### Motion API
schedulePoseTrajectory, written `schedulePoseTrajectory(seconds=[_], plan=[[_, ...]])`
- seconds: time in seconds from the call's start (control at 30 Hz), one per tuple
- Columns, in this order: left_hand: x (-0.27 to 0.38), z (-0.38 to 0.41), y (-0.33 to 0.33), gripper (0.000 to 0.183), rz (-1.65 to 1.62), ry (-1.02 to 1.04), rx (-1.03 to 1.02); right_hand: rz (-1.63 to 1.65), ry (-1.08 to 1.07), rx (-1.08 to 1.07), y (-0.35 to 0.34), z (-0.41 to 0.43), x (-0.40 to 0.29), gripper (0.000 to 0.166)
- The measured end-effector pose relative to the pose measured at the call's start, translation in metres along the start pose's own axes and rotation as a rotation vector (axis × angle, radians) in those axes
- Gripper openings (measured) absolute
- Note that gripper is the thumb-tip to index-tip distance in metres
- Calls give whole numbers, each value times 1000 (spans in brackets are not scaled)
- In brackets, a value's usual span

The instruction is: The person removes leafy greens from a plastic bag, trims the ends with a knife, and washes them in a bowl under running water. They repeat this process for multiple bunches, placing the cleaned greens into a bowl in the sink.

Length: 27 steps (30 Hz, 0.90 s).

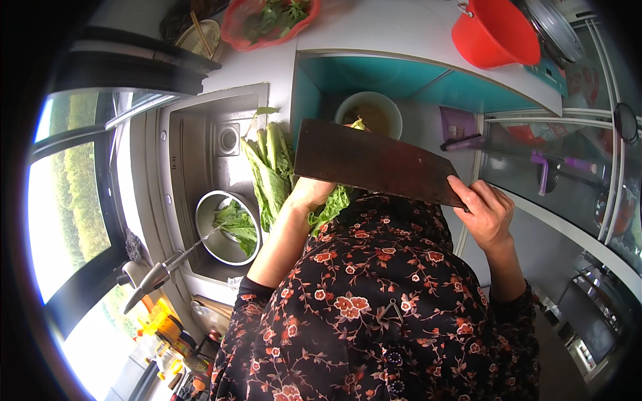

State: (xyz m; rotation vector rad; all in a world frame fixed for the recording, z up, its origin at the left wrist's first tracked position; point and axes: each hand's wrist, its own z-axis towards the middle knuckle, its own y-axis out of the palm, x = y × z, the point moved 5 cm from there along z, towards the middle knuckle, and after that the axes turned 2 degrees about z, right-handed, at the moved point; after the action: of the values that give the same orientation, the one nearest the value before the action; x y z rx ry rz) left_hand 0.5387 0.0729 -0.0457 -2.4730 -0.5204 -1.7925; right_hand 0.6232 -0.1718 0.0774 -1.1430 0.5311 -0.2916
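My right hand (484,210) grips the handle end of a large dark-bladed cleaver (376,160). The blade lies broadside in front of my body and covers most of my left hand (315,191). That hand is closed around a leafy green vegetable (333,206); leaves hang below the blade, and a pale stem end (358,123) shows above it. Contact between blade and stem cannot be seen. Beyond the blade, a white tub (396,118) with brownish contents stands low by the teal cabinet. More long-stemmed greens (268,168) lie at the sink's right edge, beside my left forearm.
Water runs from a faucet (155,280) into a metal pot (201,235) with leaves, inside the steel sink (188,135). On the counter (371,30) are a red basket (230,30) of greens and a red bucket (494,35). Sliding glass doors (546,170) stand at right.
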Motion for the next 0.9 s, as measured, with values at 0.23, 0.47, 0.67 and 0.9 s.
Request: schedulePoseTrajectory(seconds=[0.23, 0.47, 0.67, 0.9], plan=[[6, 11, 16, 33, -38, -83, -8, 24, 73, -22, 4, -17, 8, 59], [15, 15, 36, 30, 33, -143, -41, -10, 121, -43, 8, -45, 24, 55], [13, 39, 56, 24, -47, -239, -314, -41, 242, -83, 25, -79, 59, 44], [15, 41, 42, 25, -16, -303, -276, 81, 511, -100, 68, -96, 84, 22]])
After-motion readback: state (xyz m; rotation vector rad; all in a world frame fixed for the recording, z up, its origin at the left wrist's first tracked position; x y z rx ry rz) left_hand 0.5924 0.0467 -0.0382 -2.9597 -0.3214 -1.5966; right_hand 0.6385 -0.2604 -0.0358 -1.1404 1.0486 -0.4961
